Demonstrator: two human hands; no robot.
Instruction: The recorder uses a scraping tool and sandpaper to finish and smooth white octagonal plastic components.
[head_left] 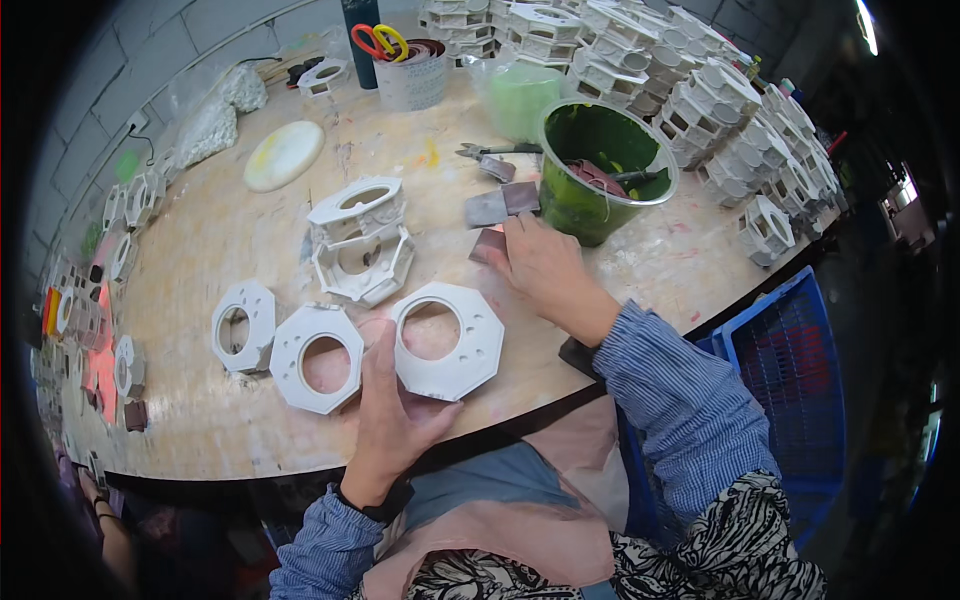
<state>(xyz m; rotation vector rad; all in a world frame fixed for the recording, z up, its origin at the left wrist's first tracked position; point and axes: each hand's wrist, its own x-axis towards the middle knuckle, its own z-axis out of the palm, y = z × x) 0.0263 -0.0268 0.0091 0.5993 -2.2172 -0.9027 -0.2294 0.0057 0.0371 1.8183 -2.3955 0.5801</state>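
wooden table (230, 230): left hand (392, 410) grips white octagonal ring (447, 340), right hand (540, 265) pinches brown sandpaper (487, 245).

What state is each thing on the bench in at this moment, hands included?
Left hand: gripping the octagonal white ring, tilted up off the table.
Right hand: fingers on a brown sanding piece.
Two other octagonal rings: lying flat.
Green bucket: upright, open, tools inside.
Scissors: standing in a cup.
White castings at the back: stacked.

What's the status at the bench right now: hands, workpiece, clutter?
Left hand grips white octagonal ring. Right hand on brown sanding pad. Green tub just beyond; two more rings alongside.
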